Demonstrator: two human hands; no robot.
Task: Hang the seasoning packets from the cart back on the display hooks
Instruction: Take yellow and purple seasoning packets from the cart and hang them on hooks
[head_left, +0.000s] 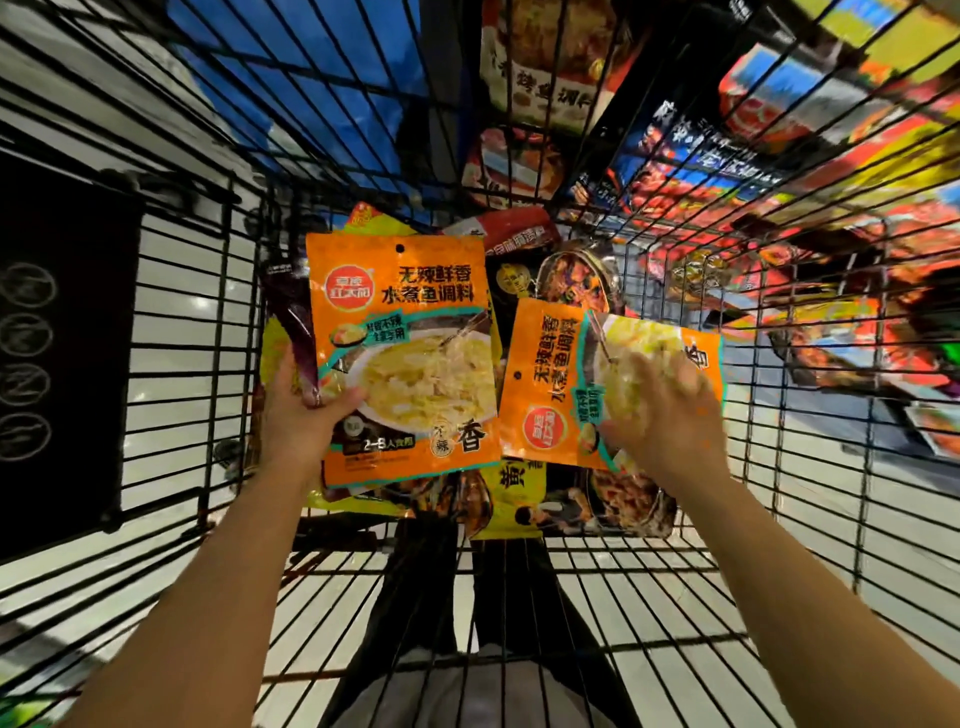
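Observation:
My left hand (301, 410) grips an orange seasoning packet (410, 332) by its lower left edge, thumb on the front, and holds it upright over the cart. A second orange packet (561, 379) lies turned sideways to its right, with my right hand (660, 410) on top of it, fingers spread over its picture; the hand is motion-blurred and I cannot tell whether it grips. Under both lies a pile of other packets (519, 499), yellow, dark and red, on the cart's bottom.
The black wire cart (218, 332) walls surround my hands on all sides. Beyond the bars at the top right, display shelves (779, 145) hold colourful packets. A dark panel (57, 338) hangs on the left cart wall. Pale floor shows below.

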